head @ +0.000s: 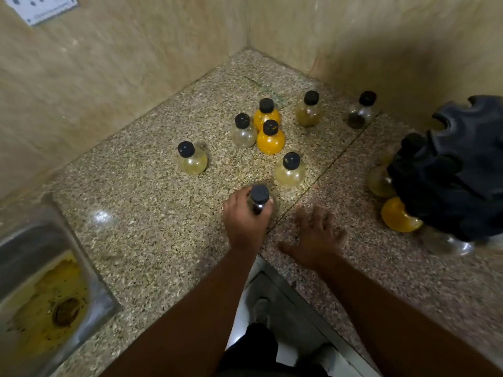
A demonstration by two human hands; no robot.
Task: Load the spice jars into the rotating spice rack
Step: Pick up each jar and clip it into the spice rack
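Observation:
Several round spice jars with black caps stand on the speckled counter (152,213). My left hand (245,221) grips one jar (259,197) by its neck near the counter's front. My right hand (315,235) rests flat on the counter beside it, fingers spread, holding nothing. Behind stand a pale jar (290,171), two bright yellow jars (270,138) (266,112), a clear jar (243,131), another pale jar (191,159), an olive jar (308,110) and a dark jar (360,111). The black rotating rack (457,170) sits at the right, with jars hanging in it, one yellow (398,217).
A steel sink (40,281) with yellow stains lies at the lower left. Beige walls meet in a corner behind the jars. A wall socket plate (40,6) sits top left. The counter's front edge drops off between my forearms.

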